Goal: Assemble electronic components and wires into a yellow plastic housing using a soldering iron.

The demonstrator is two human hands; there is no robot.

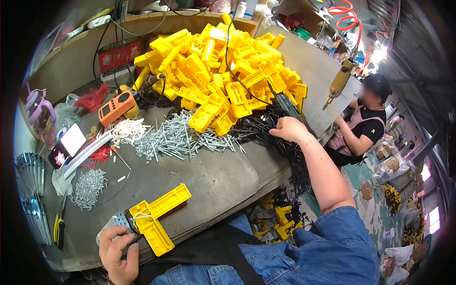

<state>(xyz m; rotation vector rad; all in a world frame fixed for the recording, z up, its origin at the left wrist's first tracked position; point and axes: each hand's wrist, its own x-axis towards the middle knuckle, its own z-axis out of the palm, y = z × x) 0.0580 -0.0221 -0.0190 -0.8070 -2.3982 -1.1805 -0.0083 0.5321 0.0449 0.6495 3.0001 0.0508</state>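
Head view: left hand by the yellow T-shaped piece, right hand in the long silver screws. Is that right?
Not quite. The head view shows the right hand at the black cords, clear of the long silver screws. The left hand is by the yellow T-shaped piece, as you say.

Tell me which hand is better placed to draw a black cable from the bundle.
Likely the right: the right hand is already at the black cables. The left hand is at the yellow part near the table's front edge, well away from them.
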